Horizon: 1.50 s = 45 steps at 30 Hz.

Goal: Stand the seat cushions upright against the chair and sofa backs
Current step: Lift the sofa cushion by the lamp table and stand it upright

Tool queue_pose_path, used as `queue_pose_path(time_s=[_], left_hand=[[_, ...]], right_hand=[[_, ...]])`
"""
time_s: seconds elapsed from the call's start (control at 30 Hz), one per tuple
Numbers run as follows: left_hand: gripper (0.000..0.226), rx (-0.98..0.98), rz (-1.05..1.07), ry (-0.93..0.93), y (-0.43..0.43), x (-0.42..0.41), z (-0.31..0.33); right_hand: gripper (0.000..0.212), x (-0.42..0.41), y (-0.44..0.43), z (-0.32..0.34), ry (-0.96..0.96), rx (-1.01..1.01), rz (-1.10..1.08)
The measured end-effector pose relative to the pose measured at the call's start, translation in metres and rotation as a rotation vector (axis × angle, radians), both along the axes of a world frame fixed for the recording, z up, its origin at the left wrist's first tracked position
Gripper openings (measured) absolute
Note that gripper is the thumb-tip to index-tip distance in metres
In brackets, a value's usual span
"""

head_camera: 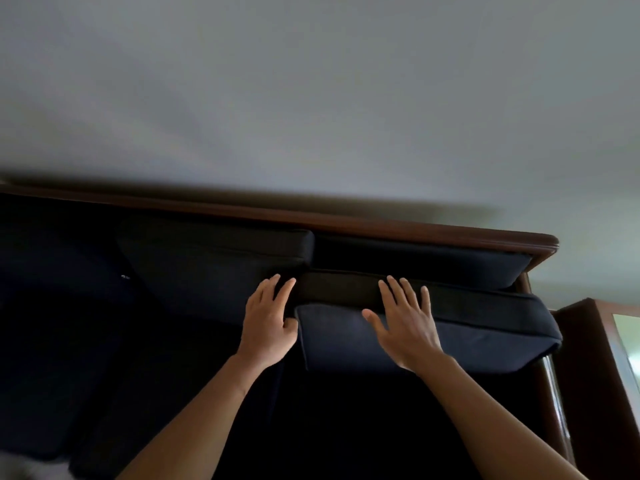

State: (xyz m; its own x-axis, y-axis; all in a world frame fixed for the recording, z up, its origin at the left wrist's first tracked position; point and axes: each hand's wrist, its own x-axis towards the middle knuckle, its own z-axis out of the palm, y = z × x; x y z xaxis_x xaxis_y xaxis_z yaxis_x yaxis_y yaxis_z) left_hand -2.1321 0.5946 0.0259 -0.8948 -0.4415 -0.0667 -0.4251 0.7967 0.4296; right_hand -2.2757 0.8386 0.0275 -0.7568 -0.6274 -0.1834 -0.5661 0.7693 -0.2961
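A dark navy seat cushion stands tilted up against the sofa back at the right end of the sofa. My right hand lies flat on its face and upper edge, fingers spread. At the cushion's left edge is my left hand, thumb touching its corner and fingers on the neighbouring cushion, which also leans against the back. A back cushion shows behind the tilted one. The sofa's brown wooden top rail runs above them.
A plain grey wall fills the upper half. A brown wooden piece of furniture with a glass panel stands close to the sofa's right end. The dark sofa seat below my arms is hard to make out.
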Motion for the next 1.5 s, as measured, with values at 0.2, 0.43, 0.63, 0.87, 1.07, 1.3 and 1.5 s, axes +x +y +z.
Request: queue_pose_path(time_s=[0.2,0.43,0.63,0.87,1.07,1.3,1.5], left_hand=[[0.055,0.480,0.490,0.230,-0.094,0.023,0.017],[0.095,0.718,0.736,0.182,-0.225,0.033,0.008],[0.134,1.023,0.968,0.100,-0.303,0.003,-0.003],[0.132,0.983,0.973,0.184,-0.313,-0.005,-0.009],[0.135,0.921,0.940,0.195,-0.345,0.008,-0.009],[0.129,0.834,0.843,0.080,-0.361,0.025,0.001],[0.106,0.800,0.720,0.082,-0.304,0.024,0.010]], right_hand=[[0.076,0.031,-0.111,0.005,-0.103,-0.098,-0.056],[0.077,0.040,-0.225,0.008,-0.216,-0.140,-0.335],[0.088,0.030,-0.268,-0.003,-0.215,-0.116,-0.526],[0.088,0.034,-0.285,-0.003,-0.245,-0.223,-0.592],[0.086,0.051,-0.315,0.000,-0.272,-0.299,-0.570],[0.088,0.054,-0.332,-0.005,-0.310,-0.299,-0.515],[0.072,0.057,-0.299,0.001,-0.247,-0.286,-0.465]])
